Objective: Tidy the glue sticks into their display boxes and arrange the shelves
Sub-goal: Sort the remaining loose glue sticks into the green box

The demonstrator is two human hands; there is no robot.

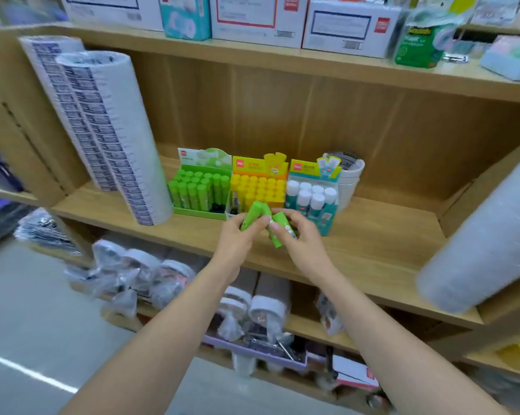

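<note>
Label rolls (114,139) stand beside the green box (198,212); both hands (237,239) (302,245) hold glue sticks (251,217).

Wooden shelf (372,235), mid-frame. Centre, in row, side by side: green display box (197,191), yellow display box (257,185), teal display box (311,197); sticks upright in each. White tape rolls (347,178) stacked behind teal box. Left: two wrapped roll stacks (117,139), tilted, beside green box.

a stationery shop, shown by wooden shelves (372,244) stocked with branded display boxes (203,158) full of glue sticks (261,187), barcoded cartons (252,22) above, and wrapped stacks of rolls (114,130) beside them.
</note>
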